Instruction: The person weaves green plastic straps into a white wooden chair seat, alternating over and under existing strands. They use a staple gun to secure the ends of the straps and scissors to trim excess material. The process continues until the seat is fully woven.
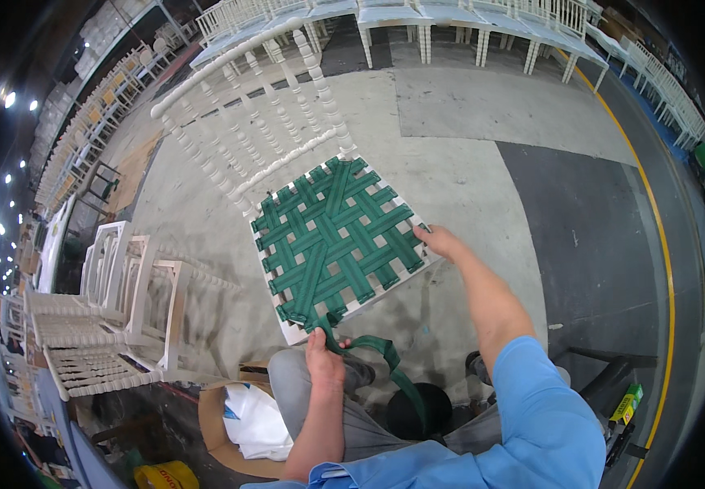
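A white chair (332,106) with a turned-spindle back stands before me, its seat frame crossed by woven green webbing (324,244). Two bands run diagonally over the weave. At the seat's near left corner my left hand (324,363) is closed on a green webbing strap (381,342), pinching it close to the frame. The loose length of that strap loops to the right and hangs down between my legs. My right hand (440,242) grips the seat's right corner, thumb on top and fingers hidden beneath the edge.
Stacked white chairs (116,326) lie at the left. A cardboard box (212,416) holding white plastic sits by my left leg. Rows of white chairs (426,20) line the far side. A green and yellow box (627,403) lies at the right, near a yellow floor line (668,301).
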### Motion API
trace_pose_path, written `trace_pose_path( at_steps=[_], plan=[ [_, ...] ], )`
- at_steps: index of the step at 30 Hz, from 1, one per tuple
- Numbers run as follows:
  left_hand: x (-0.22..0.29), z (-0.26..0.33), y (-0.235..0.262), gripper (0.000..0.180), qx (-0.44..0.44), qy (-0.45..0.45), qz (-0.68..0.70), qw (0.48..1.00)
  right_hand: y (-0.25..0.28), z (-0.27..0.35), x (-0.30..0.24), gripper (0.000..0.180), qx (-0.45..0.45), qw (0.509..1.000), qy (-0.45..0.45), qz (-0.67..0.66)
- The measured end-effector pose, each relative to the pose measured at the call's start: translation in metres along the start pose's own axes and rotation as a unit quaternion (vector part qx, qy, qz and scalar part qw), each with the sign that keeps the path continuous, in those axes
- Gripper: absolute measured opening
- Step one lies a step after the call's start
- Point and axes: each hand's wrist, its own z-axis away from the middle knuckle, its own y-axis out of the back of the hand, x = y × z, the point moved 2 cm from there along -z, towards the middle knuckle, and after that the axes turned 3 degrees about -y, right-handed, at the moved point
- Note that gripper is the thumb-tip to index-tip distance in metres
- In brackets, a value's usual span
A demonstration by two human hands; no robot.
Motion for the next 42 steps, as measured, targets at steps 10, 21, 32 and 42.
trace_pose_path(
  at_steps=[10,21,32,42],
  plan=[
    [-0.038,-0.023,-0.036,0.031,-0.061,0.057,0.003,0.996,-0.01,0.092,0.122,0.084,0.238,0.97,0.015,-0.038],
    [0.025,-0.019,-0.039,0.037,-0.12,0.135,-0.047,0.982,-0.065,0.241,0.091,0.086,0.192,0.966,-0.118,-0.13],
    [0.055,0.021,-0.045,0.041,-0.079,0.211,-0.095,0.97,-0.035,0.265,0.061,0.086,0.237,0.932,-0.157,-0.225],
    [0.053,0.07,-0.05,0.036,-0.476,0.016,-0.411,0.777,-0.004,0.289,0.065,0.061,0.255,0.908,-0.276,-0.186]
  ],
)
